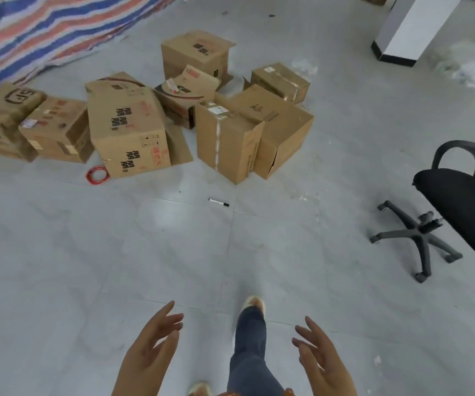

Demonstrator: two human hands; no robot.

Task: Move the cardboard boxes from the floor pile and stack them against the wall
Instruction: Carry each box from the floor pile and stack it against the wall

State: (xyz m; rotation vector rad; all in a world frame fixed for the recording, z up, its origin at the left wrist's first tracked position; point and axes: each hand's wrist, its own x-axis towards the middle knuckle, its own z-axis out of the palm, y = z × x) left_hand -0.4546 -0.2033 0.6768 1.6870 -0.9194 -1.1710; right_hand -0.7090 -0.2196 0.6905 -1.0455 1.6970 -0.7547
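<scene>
Several cardboard boxes lie in a loose pile on the grey tiled floor ahead. A big printed box (127, 130) leans near the middle, a taped box (227, 144) stands to its right, and a tall box (196, 52) sits behind them. Smaller boxes (56, 130) spread to the left. My left hand (150, 347) and my right hand (319, 355) are held out low in front of me, palms facing each other, fingers straight, holding nothing. Both are well short of the pile. My leg in jeans (250, 344) steps forward between them.
A black office chair (453, 212) stands on the right. A marker pen (218, 202) and a red wire coil (97, 175) lie on the floor before the boxes. A striped tarp (45, 32) covers the far left; a white pillar (410, 30) rises at far right.
</scene>
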